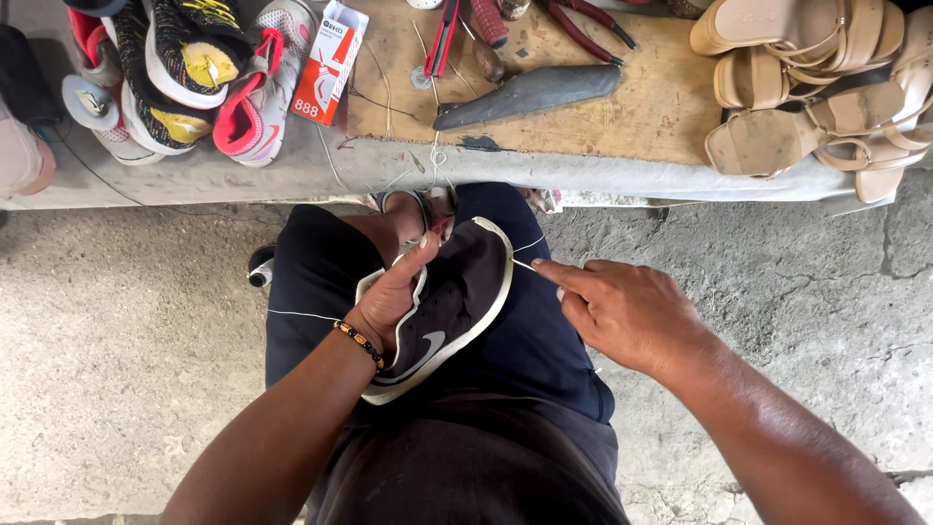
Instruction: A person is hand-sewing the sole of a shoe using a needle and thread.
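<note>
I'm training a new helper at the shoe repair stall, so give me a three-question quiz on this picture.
1. True or false: the left hand holds the black sneaker with white sole on the person's lap.
2. What do the right hand fingertips pinch? A) red-handled pliers B) thin white thread C) tan sandal
3. Fill in: the tan strappy sandals lie at the ____ end of the wooden board, seen from the camera.

Key: 1 true. 2 B, the thread runs to the sneaker's sole edge. 3 right.
</note>
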